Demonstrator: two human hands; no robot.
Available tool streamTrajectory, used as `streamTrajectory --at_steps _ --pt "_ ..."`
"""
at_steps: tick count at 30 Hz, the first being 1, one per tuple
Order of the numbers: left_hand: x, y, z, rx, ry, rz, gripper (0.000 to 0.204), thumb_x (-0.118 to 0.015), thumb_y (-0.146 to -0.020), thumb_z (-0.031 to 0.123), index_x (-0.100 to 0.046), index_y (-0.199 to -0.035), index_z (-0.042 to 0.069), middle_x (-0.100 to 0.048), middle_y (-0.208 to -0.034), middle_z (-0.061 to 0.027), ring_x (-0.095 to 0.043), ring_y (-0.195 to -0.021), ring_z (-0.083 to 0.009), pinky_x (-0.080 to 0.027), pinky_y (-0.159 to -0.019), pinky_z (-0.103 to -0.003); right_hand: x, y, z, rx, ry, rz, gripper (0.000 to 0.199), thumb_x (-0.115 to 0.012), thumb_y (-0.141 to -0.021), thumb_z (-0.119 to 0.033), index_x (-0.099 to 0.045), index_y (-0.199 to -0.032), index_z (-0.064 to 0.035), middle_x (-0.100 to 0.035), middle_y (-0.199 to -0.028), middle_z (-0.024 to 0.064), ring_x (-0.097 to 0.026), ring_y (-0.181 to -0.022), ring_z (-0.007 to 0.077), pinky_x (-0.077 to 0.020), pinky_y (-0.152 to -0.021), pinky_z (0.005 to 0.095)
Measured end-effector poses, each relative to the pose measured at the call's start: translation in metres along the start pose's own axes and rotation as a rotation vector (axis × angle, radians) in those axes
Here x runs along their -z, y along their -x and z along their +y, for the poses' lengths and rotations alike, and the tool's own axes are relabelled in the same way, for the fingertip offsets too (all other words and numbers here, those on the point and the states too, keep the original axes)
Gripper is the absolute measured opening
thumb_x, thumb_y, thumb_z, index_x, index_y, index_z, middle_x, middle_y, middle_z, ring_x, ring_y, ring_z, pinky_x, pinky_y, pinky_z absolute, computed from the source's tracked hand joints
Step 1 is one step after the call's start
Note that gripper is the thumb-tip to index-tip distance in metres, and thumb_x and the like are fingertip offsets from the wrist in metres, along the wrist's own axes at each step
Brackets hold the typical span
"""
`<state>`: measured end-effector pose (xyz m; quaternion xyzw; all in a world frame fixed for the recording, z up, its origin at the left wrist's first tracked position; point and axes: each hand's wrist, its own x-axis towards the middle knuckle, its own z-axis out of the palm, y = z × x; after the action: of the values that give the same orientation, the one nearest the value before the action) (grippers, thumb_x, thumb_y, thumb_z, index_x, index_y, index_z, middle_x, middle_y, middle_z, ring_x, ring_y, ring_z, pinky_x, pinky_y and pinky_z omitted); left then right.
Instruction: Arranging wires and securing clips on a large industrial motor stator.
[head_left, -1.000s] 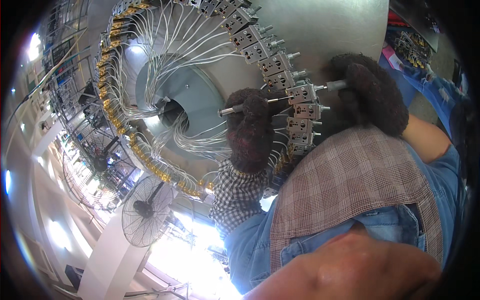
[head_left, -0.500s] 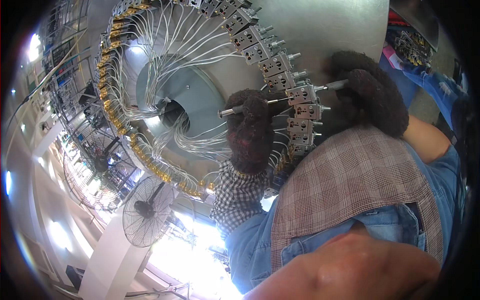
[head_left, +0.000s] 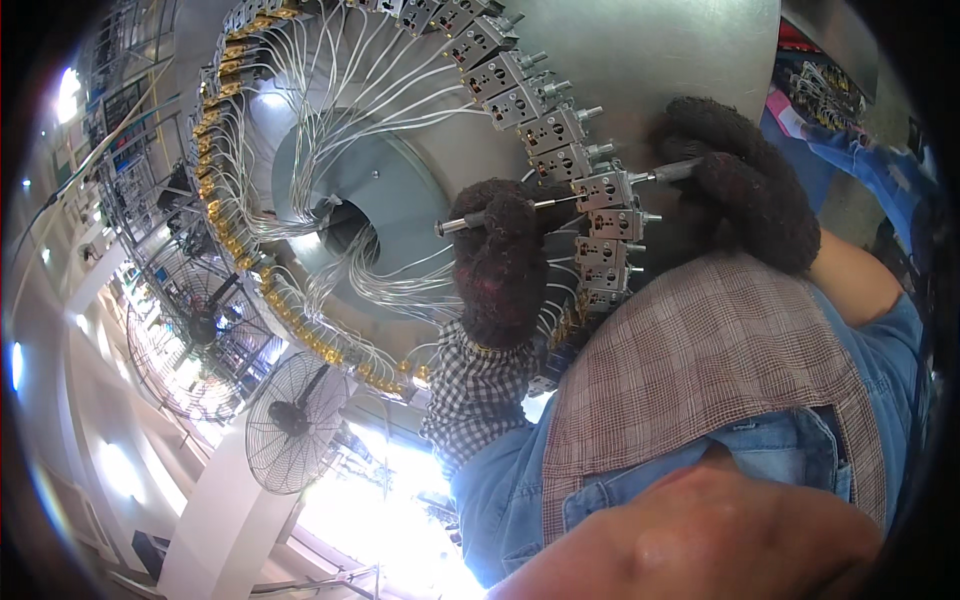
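Note:
My left hand (head_left: 498,260), in a dark knitted glove, is closed around a thin screwdriver (head_left: 461,222). The screwdriver's slim tip meets the face of a small metal switch box (head_left: 603,190) with a threaded shaft. On the other side of that box, my right hand (head_left: 755,185), gloved alike, grips a grey rod-like tool (head_left: 677,170). The tool's end sits at the box's shaft; whether it fits over it I cannot tell. Similar metal boxes (head_left: 555,130) form a curved row, with white wires (head_left: 400,290) running from the row to a central hole.
The boxes ring a large round metal plate (head_left: 400,165) with a dark hole (head_left: 348,228). Brass-coloured fittings (head_left: 225,215) line the ring's left side. Pedestal fans (head_left: 290,418) stand at lower left. At upper right are another person's blue-clothed legs (head_left: 850,165) and a bundle of parts (head_left: 825,95).
My right hand has shifted slightly and shows more of the grey tool. My left hand and the screwdriver stay almost where they were.

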<state>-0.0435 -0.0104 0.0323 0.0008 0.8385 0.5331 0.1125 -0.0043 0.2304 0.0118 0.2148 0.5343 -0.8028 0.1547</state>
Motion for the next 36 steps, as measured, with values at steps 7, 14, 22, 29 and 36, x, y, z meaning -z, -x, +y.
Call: streamTrajectory --at_steps 7,14,22,29,36 --pt "0.002 -0.003 -0.001 -0.289 -0.482 -0.101 0.009 -0.057 -0.086 0.001 -0.065 -0.090 0.003 -0.065 -0.088 -0.0091 -0.060 -0.088 -0.0289 -0.049 -0.077 -0.038 0.022 -0.004 0.009 0.217 0.517 -0.174 0.034 -0.054 -0.091 -0.012 -0.050 -0.123 -0.0029 -0.055 -0.119 0.0178 -0.057 -0.106 0.0295 -0.0491 -0.090 0.0363" --pt "0.005 -0.001 -0.005 -0.382 -0.634 -0.097 0.011 -0.060 -0.084 0.004 -0.060 -0.095 0.004 -0.063 -0.088 -0.0088 -0.059 -0.090 -0.0263 -0.048 -0.081 -0.039 0.005 -0.004 -0.005 -0.157 -0.077 -0.063 0.030 -0.058 -0.089 -0.014 -0.056 -0.117 -0.0019 -0.056 -0.118 0.0162 -0.058 -0.105 0.0284 -0.0485 -0.088 0.0360" --pt "0.000 0.003 0.000 0.082 -0.057 -0.036 0.019 -0.060 -0.079 0.004 -0.062 -0.098 0.007 -0.061 -0.088 -0.0079 -0.058 -0.093 -0.0264 -0.047 -0.082 -0.041 0.002 -0.004 -0.006 -0.146 0.064 -0.065 0.039 -0.052 -0.094 -0.026 -0.054 -0.123 -0.0003 -0.057 -0.114 0.0126 -0.057 -0.102 0.0188 -0.0467 -0.090 0.0326" --pt "0.001 0.002 -0.002 0.218 0.143 -0.053 0.020 -0.061 -0.079 0.010 -0.061 -0.099 0.006 -0.066 -0.091 -0.0100 -0.061 -0.090 -0.0252 -0.048 -0.082 -0.038 0.007 -0.002 0.007 -0.063 0.039 -0.060 0.038 -0.052 -0.093 -0.024 -0.053 -0.123 0.0001 -0.057 -0.114 0.0166 -0.059 -0.102 0.0220 -0.0473 -0.089 0.0333" --pt "0.008 0.000 -0.017 -0.289 -0.743 -0.127 0.012 -0.065 -0.079 0.017 -0.067 -0.091 0.014 -0.064 -0.093 -0.0089 -0.061 -0.090 -0.0253 -0.048 -0.082 -0.040 0.009 -0.005 -0.010 0.155 0.799 -0.196 0.038 -0.052 -0.093 -0.022 -0.053 -0.123 0.0003 -0.056 -0.115 0.0145 -0.054 -0.110 0.0214 -0.0433 -0.094 0.0326"
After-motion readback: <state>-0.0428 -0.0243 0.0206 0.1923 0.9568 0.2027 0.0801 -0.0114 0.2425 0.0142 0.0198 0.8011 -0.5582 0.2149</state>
